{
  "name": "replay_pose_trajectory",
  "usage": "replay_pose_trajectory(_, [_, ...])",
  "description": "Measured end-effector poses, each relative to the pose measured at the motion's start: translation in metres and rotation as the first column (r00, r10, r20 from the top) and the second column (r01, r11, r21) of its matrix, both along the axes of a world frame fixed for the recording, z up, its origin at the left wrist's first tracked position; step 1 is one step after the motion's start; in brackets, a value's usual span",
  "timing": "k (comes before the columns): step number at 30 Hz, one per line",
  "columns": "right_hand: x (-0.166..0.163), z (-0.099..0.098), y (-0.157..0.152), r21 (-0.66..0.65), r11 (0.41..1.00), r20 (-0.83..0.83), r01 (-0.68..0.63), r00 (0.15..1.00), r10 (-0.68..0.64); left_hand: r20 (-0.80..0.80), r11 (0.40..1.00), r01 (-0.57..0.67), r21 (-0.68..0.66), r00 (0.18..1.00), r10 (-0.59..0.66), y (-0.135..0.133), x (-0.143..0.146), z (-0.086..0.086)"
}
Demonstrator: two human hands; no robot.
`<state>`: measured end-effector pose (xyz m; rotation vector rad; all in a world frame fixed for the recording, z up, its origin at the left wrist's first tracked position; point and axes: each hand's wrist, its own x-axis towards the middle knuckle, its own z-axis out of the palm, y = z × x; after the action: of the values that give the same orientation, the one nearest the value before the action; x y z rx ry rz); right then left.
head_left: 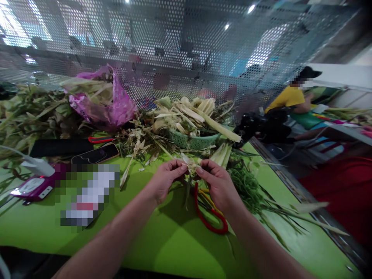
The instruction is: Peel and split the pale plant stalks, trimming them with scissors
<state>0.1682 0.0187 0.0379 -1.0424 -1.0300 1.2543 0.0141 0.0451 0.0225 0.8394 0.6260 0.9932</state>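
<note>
A small bundle of pale dried leaf strips [191, 166] is pinched between my two hands above the green table. The fingertips of my left hand [167, 176] press on its left side. On its right side, the thumb and fingers of my right hand [217, 182] close on it. Red-handled scissors [213, 225] lie on the table just below my right hand, partly hidden by it; a yellow strip shows beside the handle. To the right of that hand is a heap of thin green strands [245, 188].
Behind my hands stands a green basket [194, 141] heaped with pale husks. A pink plastic bag [113, 104], a phone [97, 154], a red-and-black cutter [101, 139] and a purple power strip [36, 188] are to the left. A person in yellow [287, 97] sits at the far right.
</note>
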Motion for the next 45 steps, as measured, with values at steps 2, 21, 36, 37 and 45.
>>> replay_pose_trajectory(2, [0.0004,0.0001,-0.0006,-0.02,1.0,-0.042,-0.013,0.999,0.012,0.005,1.0,0.003,0.002,1.0,-0.003,-0.0009,-0.0003,0.0016])
replay_pose_trajectory(21, [0.0047,-0.0034,0.0007,-0.083,0.997,-0.034,-0.003,0.999,0.001,-0.202,0.97,-0.025,0.243,0.976,0.075,-0.0005,0.0027,-0.0008])
replay_pose_trajectory(36, [0.0018,-0.0033,-0.0023,0.033,0.999,0.16,0.04,0.986,-0.045,-0.251,0.98,-0.048,0.195,0.963,0.097,-0.0001,0.0026,0.0004])
replay_pose_trajectory(37, [0.0019,-0.0035,-0.0022,0.031,0.999,0.155,0.045,0.987,-0.049,-0.245,0.982,-0.049,0.182,0.965,0.093,-0.0005,0.0031,0.0005])
replay_pose_trajectory(45, [0.0061,-0.005,0.0004,0.037,0.997,0.143,0.063,0.987,-0.068,-0.145,0.986,0.034,0.164,0.989,-0.01,-0.0011,0.0087,-0.0002])
